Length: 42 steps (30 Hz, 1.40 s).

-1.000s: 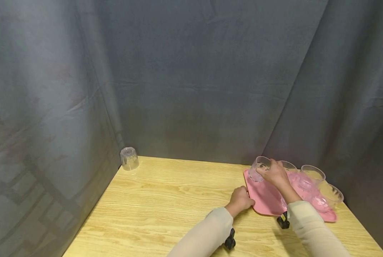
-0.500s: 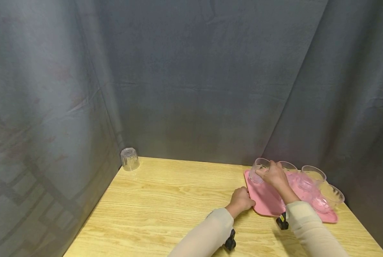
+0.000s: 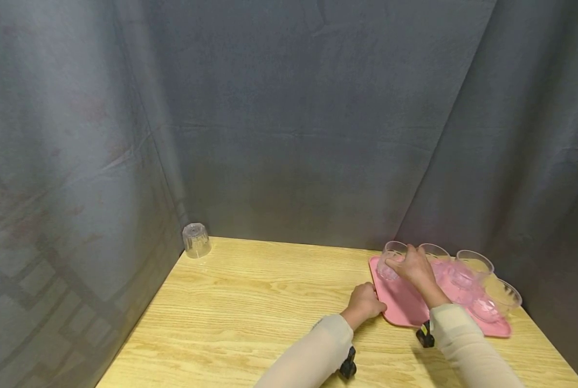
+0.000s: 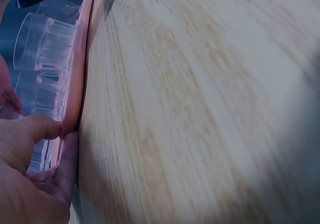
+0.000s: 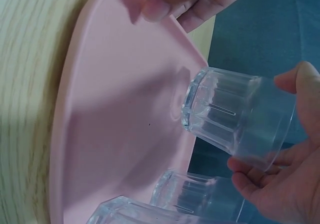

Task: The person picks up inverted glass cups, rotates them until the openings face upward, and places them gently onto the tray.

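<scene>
My right hand [image 3: 415,268] grips a clear plastic cup [image 5: 235,112] by its upper part, thumb on one side and fingers on the other. The cup is upright with its base at the far left corner of the pink tray [image 5: 115,104]; whether it touches the tray I cannot tell. My left hand [image 3: 365,302] pinches the tray's left edge, thumb above and fingers beneath, as the left wrist view shows. Several more clear cups stand on the tray's right part, among them a cup [image 3: 473,264] at the back; my right forearm partly hides the tray.
An upside-down clear cup [image 3: 196,240] stands at the table's far left corner. The wooden table [image 3: 250,302] runs up to grey curtains [image 3: 289,134] at the back and both sides. The tray lies near the table's back right.
The cup in my right hand has come down slightly toward the tray. My left hand stays on the tray's edge, and the other cups keep their places.
</scene>
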### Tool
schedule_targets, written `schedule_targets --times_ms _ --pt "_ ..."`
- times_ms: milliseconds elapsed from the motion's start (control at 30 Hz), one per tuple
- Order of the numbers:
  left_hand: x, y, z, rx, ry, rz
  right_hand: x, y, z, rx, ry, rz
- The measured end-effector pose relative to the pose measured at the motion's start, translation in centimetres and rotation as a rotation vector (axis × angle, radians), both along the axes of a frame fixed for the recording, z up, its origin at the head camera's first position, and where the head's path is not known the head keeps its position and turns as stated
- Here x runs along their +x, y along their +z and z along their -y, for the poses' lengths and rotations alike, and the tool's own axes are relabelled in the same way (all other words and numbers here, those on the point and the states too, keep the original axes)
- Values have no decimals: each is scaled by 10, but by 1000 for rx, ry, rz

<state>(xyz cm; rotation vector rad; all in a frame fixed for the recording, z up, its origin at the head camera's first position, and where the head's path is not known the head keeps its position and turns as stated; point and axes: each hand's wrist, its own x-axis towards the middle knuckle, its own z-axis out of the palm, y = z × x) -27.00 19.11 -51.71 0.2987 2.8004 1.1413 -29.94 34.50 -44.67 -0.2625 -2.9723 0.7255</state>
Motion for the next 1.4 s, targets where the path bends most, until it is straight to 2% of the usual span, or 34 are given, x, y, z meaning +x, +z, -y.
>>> schedule_targets --times_ms 667,1067,1400 --pt "1 3 1 -5 -2 7 -3 -9 -2 5 -2 10" --pt "0 -1 2 13 -6 12 -6 -12 -1 -2 -6 0" --pt "2 3 2 0 -10 15 -8 -13 1 26 7 12"
